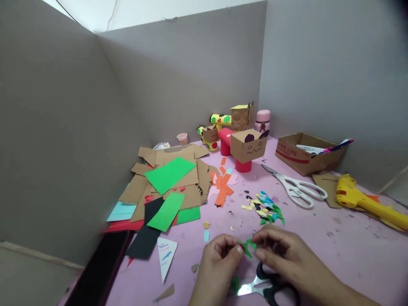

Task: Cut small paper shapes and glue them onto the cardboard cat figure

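Two hands [218, 267] [287, 259], two pairs of scissors [288, 183] [259, 287], one glue gun [366, 200], one cup [182, 139]. Pens [342, 145], partly hidden: probably three or more.

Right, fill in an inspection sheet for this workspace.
Surface: pink tabletop, dotted with dark specks.
Work items: green cutout in the fingers; black-handled scissors lying just below.
Clutter: cardboard sheets and coloured paper piled at left; small cut pieces scattered ahead; yellow glue gun at right.
Hands: left hand and right hand both pinch the cutout.
Cables: thin dark line top left, possibly a cable.
Surroundings: grey panels behind and beside.
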Tool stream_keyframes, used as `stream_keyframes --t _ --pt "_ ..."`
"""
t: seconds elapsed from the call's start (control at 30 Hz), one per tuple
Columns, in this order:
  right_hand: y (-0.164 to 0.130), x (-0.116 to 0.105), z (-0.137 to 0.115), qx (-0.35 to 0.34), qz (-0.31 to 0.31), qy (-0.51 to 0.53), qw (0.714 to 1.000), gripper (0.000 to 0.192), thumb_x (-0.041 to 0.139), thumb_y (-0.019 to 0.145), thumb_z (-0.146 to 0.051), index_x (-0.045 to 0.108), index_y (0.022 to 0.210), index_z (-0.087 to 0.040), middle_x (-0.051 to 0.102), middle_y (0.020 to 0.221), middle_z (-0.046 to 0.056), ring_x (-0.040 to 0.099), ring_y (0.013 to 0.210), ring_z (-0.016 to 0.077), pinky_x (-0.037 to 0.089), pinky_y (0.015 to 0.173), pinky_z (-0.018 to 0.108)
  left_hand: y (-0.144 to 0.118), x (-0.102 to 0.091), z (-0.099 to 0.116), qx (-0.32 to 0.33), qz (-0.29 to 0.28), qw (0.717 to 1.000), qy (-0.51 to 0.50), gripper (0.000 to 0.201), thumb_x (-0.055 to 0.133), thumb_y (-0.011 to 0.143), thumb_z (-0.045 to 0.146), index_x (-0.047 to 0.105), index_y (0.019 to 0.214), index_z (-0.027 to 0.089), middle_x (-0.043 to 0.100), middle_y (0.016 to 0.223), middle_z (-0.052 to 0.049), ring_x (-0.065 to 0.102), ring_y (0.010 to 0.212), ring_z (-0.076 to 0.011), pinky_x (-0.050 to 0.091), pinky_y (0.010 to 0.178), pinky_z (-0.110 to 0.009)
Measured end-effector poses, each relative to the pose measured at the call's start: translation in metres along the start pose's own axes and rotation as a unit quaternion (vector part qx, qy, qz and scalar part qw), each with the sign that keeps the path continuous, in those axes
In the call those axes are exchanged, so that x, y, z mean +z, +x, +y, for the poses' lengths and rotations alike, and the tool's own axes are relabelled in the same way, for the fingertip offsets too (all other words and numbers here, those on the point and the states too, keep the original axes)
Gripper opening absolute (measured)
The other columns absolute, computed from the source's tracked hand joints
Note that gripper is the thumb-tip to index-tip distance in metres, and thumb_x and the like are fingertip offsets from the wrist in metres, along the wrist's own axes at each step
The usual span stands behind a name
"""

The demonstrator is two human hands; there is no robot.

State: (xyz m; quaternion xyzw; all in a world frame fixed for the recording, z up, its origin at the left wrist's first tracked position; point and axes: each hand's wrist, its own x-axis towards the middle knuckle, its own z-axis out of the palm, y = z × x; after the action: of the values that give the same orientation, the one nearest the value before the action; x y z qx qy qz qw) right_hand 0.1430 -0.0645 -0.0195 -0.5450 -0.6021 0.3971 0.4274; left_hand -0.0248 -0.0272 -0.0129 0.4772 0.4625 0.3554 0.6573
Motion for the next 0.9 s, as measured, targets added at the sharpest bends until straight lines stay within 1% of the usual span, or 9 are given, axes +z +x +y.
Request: stream_keyframes --t 0.13,0.23,0.4,0.5,0.57,0.63,0.7,0.77,0.9 --pt "-0.004 0.007 -0.007 -0.006 -0.050 0.008 0.999 0.025 0.055 0.081 -0.037 0.060 0.067 -0.016 0.053 0.062 0.000 0.050 0.059 0.0153 0.039 0.055 0.026 -0.004 0.007 -0.014 -0.005 -0.050 0.997 -0.065 0.043 0.076 0.057 0.052 0.055 0.062 0.015 0.046 0.050 0.007 0.037 0.047 -0.0066 0.028 0.049 -0.020" --pt "-0.007 0.008 -0.012 -0.004 -0.079 0.030 0.996 0.030 0.049 0.084 -0.039 0.060 0.068 -0.016 0.059 0.065 0.002 0.056 0.063 0.0173 0.042 0.058 0.027 -0.005 0.008 -0.018 -0.023 -0.072 0.995 -0.072 0.048 0.071 0.060 0.060 0.051 0.059 0.017 0.044 0.047 0.006 0.036 0.045 -0.0070 0.028 0.048 -0.021" --pt "-0.008 0.005 -0.012 0.004 -0.078 -0.019 0.997 0.034 0.049 0.085 -0.043 0.059 0.066 -0.017 0.059 0.064 0.002 0.055 0.063 0.0180 0.042 0.058 0.027 -0.007 0.006 -0.014 0.021 -0.049 0.999 0.007 0.049 0.073 0.055 0.061 0.054 0.061 0.016 0.049 0.053 0.003 0.041 0.050 -0.0095 0.031 0.051 -0.022" --pt "-0.008 0.005 -0.009 0.004 -0.083 -0.040 0.996 0.030 0.050 0.084 -0.039 0.060 0.066 -0.018 0.059 0.065 0.002 0.055 0.063 0.0177 0.042 0.058 0.026 -0.011 0.005 -0.008 0.057 -0.026 0.996 0.063 0.047 0.066 0.064 0.062 0.057 0.059 0.016 0.050 0.054 0.002 0.042 0.053 -0.0110 0.033 0.053 -0.023" --pt "-0.008 0.004 -0.009 0.005 -0.081 -0.036 0.996 0.027 0.049 0.085 -0.037 0.061 0.070 -0.018 0.061 0.067 0.002 0.056 0.064 0.0175 0.043 0.059 0.026 -0.012 0.005 -0.005 0.064 -0.022 0.996 0.056 0.049 0.059 0.070 0.064 0.061 0.066 0.015 0.051 0.057 0.001 0.044 0.056 -0.0117 0.035 0.054 -0.022" --pt "-0.009 0.004 -0.010 0.008 -0.081 -0.025 0.996 0.028 0.049 0.086 -0.037 0.061 0.071 -0.017 0.061 0.068 0.003 0.057 0.064 0.0174 0.043 0.059 0.025 -0.012 0.005 -0.006 0.055 -0.029 0.997 0.038 0.049 0.064 0.065 0.063 0.061 0.075 0.015 0.053 0.060 0.002 0.045 0.056 -0.0111 0.034 0.054 -0.021" --pt "-0.009 0.003 -0.011 0.010 -0.079 -0.016 0.997 0.028 0.049 0.085 -0.037 0.061 0.070 -0.017 0.061 0.067 0.003 0.057 0.063 0.0176 0.043 0.059 0.026 -0.011 0.005 -0.008 0.040 -0.038 0.998 0.043 0.046 0.071 0.060 0.057 0.058 0.072 0.014 0.052 0.058 0.002 0.043 0.053 -0.0098 0.032 0.052 -0.021" --pt "-0.010 0.003 -0.012 0.015 -0.077 -0.006 0.997 0.027 0.048 0.085 -0.036 0.061 0.071 -0.017 0.062 0.069 0.004 0.057 0.065 0.0185 0.043 0.060 0.027 -0.010 0.005 -0.011 0.029 -0.041 0.996 0.068 0.042 0.071 0.063 0.053 0.055 0.063 0.015 0.049 0.054 0.003 0.041 0.050 -0.0091 0.029 0.050 -0.021" --pt "-0.011 0.005 -0.013 0.040 -0.080 0.037 0.995 0.025 0.049 0.083 -0.036 0.062 0.074 -0.016 0.060 0.070 0.003 0.055 0.068 0.0188 0.041 0.063 0.028 -0.011 0.004 -0.010 0.054 -0.020 0.995 0.080 0.038 0.066 0.068 0.051 0.054 0.060 0.016 0.047 0.052 0.004 0.039 0.050 -0.0098 0.028 0.050 -0.021"
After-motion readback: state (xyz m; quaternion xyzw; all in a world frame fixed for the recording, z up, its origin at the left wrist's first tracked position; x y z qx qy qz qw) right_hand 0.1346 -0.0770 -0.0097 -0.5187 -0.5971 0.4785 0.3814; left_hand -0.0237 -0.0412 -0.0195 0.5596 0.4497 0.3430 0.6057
